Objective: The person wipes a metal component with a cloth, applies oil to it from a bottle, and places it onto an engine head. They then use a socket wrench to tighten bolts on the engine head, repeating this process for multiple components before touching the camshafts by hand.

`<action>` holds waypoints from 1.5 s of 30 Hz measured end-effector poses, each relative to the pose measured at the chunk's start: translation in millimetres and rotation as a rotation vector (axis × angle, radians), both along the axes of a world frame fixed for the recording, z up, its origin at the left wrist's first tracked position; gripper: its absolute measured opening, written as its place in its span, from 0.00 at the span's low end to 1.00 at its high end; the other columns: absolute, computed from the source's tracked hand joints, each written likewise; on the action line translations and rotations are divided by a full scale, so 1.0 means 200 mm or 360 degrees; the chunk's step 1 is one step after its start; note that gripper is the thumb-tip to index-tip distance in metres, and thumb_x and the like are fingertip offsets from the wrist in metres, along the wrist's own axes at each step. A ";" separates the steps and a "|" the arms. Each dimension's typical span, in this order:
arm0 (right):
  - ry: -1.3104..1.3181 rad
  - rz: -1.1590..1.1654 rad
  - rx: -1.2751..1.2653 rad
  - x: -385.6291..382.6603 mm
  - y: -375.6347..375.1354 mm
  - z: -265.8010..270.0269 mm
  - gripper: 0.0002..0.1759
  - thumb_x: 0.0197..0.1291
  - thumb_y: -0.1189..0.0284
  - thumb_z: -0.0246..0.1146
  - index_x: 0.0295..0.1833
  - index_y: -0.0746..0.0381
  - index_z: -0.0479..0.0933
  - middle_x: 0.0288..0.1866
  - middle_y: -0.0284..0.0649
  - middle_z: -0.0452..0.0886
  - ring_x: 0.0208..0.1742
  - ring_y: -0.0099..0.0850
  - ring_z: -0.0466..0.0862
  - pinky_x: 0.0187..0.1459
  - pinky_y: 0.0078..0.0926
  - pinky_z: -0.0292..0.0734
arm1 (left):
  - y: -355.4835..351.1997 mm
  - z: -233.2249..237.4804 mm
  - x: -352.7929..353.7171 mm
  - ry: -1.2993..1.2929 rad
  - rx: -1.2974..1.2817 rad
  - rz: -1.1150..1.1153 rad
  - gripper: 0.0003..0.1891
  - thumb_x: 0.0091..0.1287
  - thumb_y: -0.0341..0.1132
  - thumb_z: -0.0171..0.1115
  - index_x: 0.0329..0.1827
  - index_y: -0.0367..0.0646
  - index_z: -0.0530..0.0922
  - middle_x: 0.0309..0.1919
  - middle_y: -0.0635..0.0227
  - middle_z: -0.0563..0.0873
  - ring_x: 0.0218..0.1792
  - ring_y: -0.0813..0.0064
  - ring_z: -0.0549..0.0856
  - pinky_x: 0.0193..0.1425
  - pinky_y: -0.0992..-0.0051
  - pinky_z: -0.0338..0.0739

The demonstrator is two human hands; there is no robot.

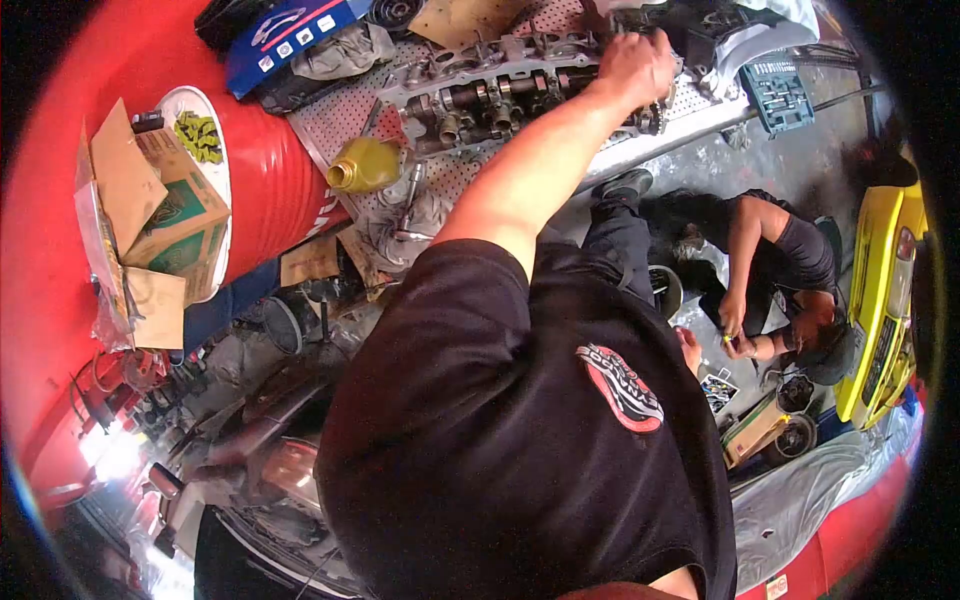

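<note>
Roughly: nearest is the black cotton shirt (520, 430), with the right hand (688, 348) just a sliver at its right edge, grip not tellable. The left hand (635, 65) reaches far, fingers curled down on the cylinder head (500, 90), which is greasy, lumpy cast metal lying on the perforated steel bench (330, 125). Can't tell if it clamps anything. Likely hand work on the head's top; the next move wants careful fingers among tight oily parts. A glossy yellow jug (365, 165) lies near-left of the head.
</note>
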State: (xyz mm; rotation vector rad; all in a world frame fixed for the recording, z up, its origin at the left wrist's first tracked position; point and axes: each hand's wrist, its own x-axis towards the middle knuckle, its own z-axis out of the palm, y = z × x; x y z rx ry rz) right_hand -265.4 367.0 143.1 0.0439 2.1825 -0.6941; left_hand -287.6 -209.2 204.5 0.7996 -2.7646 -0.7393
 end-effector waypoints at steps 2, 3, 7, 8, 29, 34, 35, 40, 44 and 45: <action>-0.0032 -0.0109 -0.0087 0.01 0.01 0.02 0.18 0.69 0.63 0.60 0.54 0.66 0.78 0.45 0.42 0.85 0.40 0.29 0.84 0.36 0.26 0.79 | 0.02 -0.02 -0.02 0.0149 0.0084 0.0020 0.43 0.57 0.59 0.67 0.69 0.40 0.67 0.51 0.44 0.82 0.55 0.49 0.79 0.62 0.55 0.69; -0.0041 -0.0161 -0.0145 0.00 -0.03 0.04 0.18 0.69 0.63 0.60 0.54 0.66 0.78 0.45 0.42 0.85 0.39 0.29 0.84 0.36 0.26 0.79 | 0.06 0.02 0.01 0.0235 -0.0178 0.0025 0.40 0.58 0.58 0.66 0.67 0.40 0.69 0.48 0.44 0.83 0.53 0.49 0.80 0.61 0.55 0.70; -0.0085 -0.0033 0.0113 0.00 -0.03 0.06 0.20 0.70 0.61 0.60 0.56 0.65 0.77 0.46 0.41 0.85 0.42 0.28 0.85 0.35 0.26 0.79 | 0.09 -0.02 0.04 0.0347 -0.0432 0.0036 0.36 0.60 0.57 0.64 0.65 0.41 0.70 0.44 0.43 0.84 0.50 0.46 0.81 0.60 0.52 0.70; -0.0013 0.0005 -0.0061 0.00 0.08 -0.04 0.20 0.69 0.59 0.60 0.55 0.63 0.79 0.45 0.39 0.86 0.43 0.28 0.85 0.39 0.26 0.79 | 0.05 -0.05 0.00 0.0258 -0.0212 0.0013 0.40 0.59 0.59 0.65 0.68 0.41 0.68 0.47 0.43 0.83 0.53 0.46 0.80 0.62 0.53 0.68; 0.0093 0.0046 0.0049 0.09 0.36 -0.27 0.17 0.68 0.63 0.62 0.51 0.66 0.81 0.43 0.42 0.87 0.44 0.29 0.84 0.49 0.27 0.76 | 0.02 -0.05 -0.03 0.0365 0.0063 0.0173 0.35 0.56 0.60 0.67 0.57 0.41 0.75 0.46 0.46 0.84 0.53 0.48 0.80 0.61 0.53 0.71; 0.0105 0.0141 0.0020 0.16 0.38 -0.25 0.17 0.68 0.63 0.62 0.51 0.66 0.81 0.42 0.43 0.87 0.43 0.29 0.84 0.48 0.28 0.76 | 0.09 -0.06 0.01 0.0458 -0.0241 0.0152 0.32 0.56 0.59 0.68 0.51 0.38 0.77 0.45 0.47 0.84 0.52 0.49 0.81 0.61 0.54 0.71; 0.0118 0.0141 0.0059 0.16 0.39 -0.24 0.17 0.68 0.63 0.62 0.51 0.66 0.81 0.42 0.43 0.87 0.43 0.29 0.84 0.48 0.28 0.76 | 0.07 -0.08 -0.01 0.0380 -0.0041 0.0156 0.34 0.55 0.60 0.69 0.52 0.38 0.77 0.47 0.47 0.84 0.54 0.50 0.80 0.62 0.54 0.70; 0.0128 0.0072 0.0132 0.19 0.33 -0.11 0.17 0.68 0.64 0.62 0.51 0.67 0.81 0.42 0.43 0.87 0.42 0.30 0.84 0.47 0.28 0.76 | 0.15 0.05 0.07 0.0340 -0.0362 0.0144 0.34 0.55 0.59 0.69 0.54 0.38 0.77 0.49 0.49 0.83 0.56 0.53 0.79 0.65 0.56 0.68; 0.0159 0.0135 0.0145 0.19 0.33 -0.12 0.17 0.68 0.64 0.61 0.52 0.67 0.81 0.42 0.44 0.87 0.43 0.31 0.84 0.48 0.29 0.77 | 0.07 -0.03 0.02 0.0271 -0.0060 0.0081 0.36 0.55 0.60 0.69 0.55 0.39 0.77 0.52 0.53 0.83 0.58 0.55 0.78 0.65 0.57 0.67; 0.0127 0.0078 0.0121 0.20 0.32 -0.12 0.17 0.68 0.64 0.61 0.52 0.67 0.81 0.42 0.44 0.87 0.43 0.31 0.84 0.48 0.29 0.77 | 0.08 -0.02 0.02 0.0261 -0.0047 0.0095 0.36 0.54 0.60 0.69 0.55 0.39 0.77 0.52 0.53 0.83 0.58 0.55 0.78 0.65 0.57 0.68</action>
